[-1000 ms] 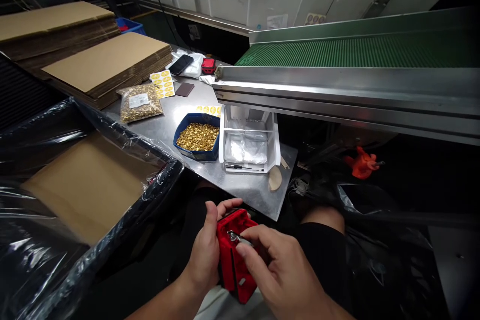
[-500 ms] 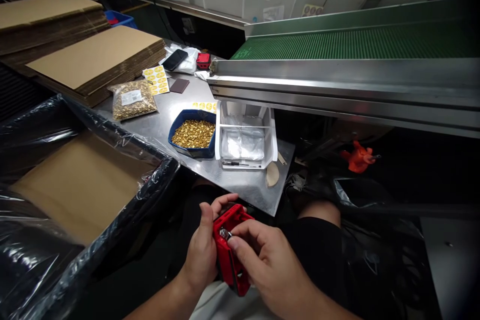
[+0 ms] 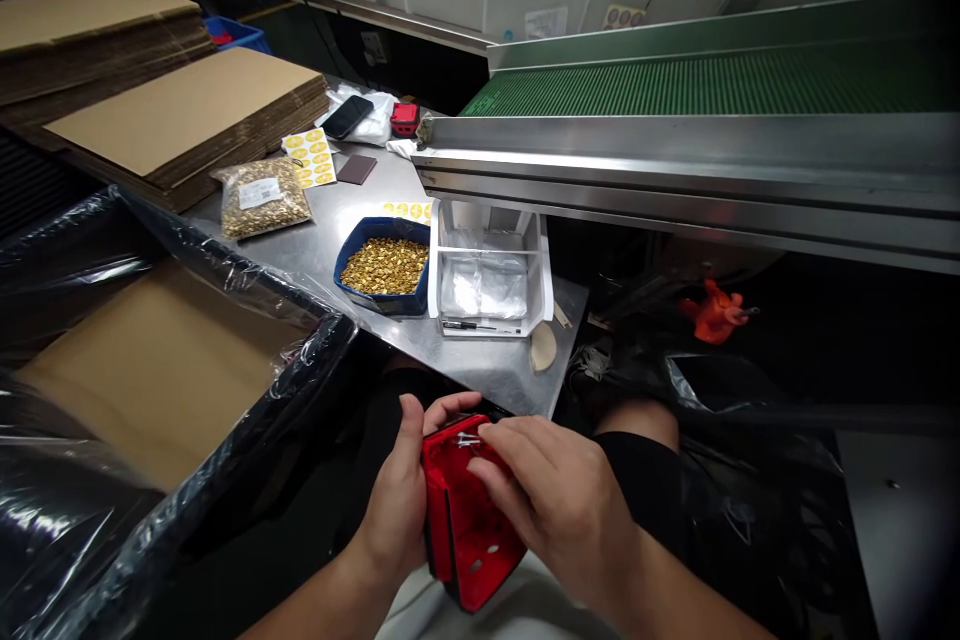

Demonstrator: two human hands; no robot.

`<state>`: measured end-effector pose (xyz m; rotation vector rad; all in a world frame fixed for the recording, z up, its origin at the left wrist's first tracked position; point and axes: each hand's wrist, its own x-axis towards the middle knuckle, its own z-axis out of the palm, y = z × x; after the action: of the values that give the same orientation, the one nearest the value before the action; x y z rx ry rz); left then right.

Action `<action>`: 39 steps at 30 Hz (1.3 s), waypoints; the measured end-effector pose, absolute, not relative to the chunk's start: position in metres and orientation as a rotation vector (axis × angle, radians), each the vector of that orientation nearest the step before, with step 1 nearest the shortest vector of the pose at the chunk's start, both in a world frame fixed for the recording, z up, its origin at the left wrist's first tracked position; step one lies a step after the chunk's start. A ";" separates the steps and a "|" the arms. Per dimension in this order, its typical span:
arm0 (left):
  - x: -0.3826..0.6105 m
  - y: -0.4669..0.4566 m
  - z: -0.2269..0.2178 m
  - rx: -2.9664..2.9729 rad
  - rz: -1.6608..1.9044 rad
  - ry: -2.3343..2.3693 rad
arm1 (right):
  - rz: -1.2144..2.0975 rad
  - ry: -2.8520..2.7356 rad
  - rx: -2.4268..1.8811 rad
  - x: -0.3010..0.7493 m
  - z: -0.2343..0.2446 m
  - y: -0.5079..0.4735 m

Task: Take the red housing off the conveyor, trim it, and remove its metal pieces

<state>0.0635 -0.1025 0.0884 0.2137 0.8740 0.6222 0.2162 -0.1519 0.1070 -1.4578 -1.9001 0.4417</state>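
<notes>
A red plastic case (image 3: pixel 480 530) with a black edge stands tilted low in front of me, above my lap, its red inside turned towards me. My left hand (image 3: pixel 401 495) is wrapped round its left side, thumb raised. At the upper right edge of the case is my right hand (image 3: pixel 559 490), its index finger and thumb bent over that edge. Small silver metal pieces (image 3: pixel 468 440) show inside the top, right by those fingertips. The fingers partly cover them, so their exact kind is unclear.
On the metal table (image 3: pixel 450 360) sit a blue bin (image 3: pixel 346 298) of gold-coloured pieces, a white tray (image 3: pixel 545 295) of clear bags and a filled bag (image 3: pixel 262 200). A green conveyor (image 3: pixel 637 92) runs behind. Cardboard sheets (image 3: pixel 187 110) and a plastic-lined box (image 3: pixel 150 390) are left.
The red case has turned so that more of its inside shows. My right hand has shifted from the metal piece it pinched to the case's upper right edge.
</notes>
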 end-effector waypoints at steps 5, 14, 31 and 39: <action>0.063 -0.101 0.090 0.133 0.554 0.883 | 0.195 -2.115 -1.367 0.212 0.106 -0.148; 0.065 -0.102 0.087 0.077 0.521 0.893 | 0.136 -2.201 -1.317 0.210 0.107 -0.146; 0.068 -0.096 0.088 -0.071 0.426 0.853 | 0.425 -1.589 -1.222 0.197 0.110 -0.174; 0.077 -0.110 0.077 0.490 0.755 1.185 | 0.850 -0.890 -1.452 0.201 0.086 -0.169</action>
<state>0.0773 -0.1096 0.0767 0.4902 1.1845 0.7545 0.2011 -0.1686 0.0860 -1.4519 -0.8898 0.8501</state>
